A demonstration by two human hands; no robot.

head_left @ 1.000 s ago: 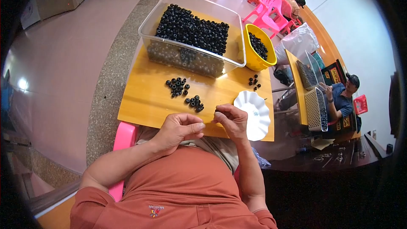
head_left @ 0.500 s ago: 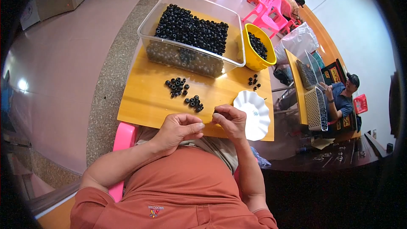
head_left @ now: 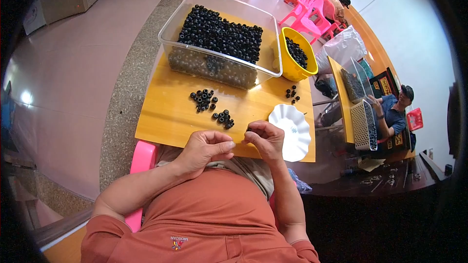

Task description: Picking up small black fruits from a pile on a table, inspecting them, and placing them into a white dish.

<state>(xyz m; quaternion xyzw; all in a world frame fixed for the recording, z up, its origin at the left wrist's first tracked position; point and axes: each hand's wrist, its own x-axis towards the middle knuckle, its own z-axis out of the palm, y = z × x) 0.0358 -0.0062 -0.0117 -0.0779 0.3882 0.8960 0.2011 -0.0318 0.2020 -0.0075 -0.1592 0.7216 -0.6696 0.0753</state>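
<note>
Close together at the table's near edge, my left hand (head_left: 208, 149) and my right hand (head_left: 266, 141) are both closed with thumb against fingers. A small dark piece shows at the right fingertips, mostly hidden; it looks like the round black parts on the table. Whatever the left pinch holds, if anything, cannot be made out. Just beyond the hands lie a small cluster of black ring-shaped parts (head_left: 224, 118) and a looser group of black parts (head_left: 204, 99). A white scalloped plate (head_left: 297, 139) lies beside my right hand.
A large clear plastic bin (head_left: 219, 53) of black parts stands at the table's back, with a yellow tub (head_left: 300, 70) of parts to its right. Several loose black parts (head_left: 291, 95) lie before the tub. A co-worker (head_left: 394, 114) sits at another table on the right.
My right hand has shifted very slightly to the right, and my left hand stays in place. The co-worker's raised hand has moved a little. The parts on the table have not moved.
</note>
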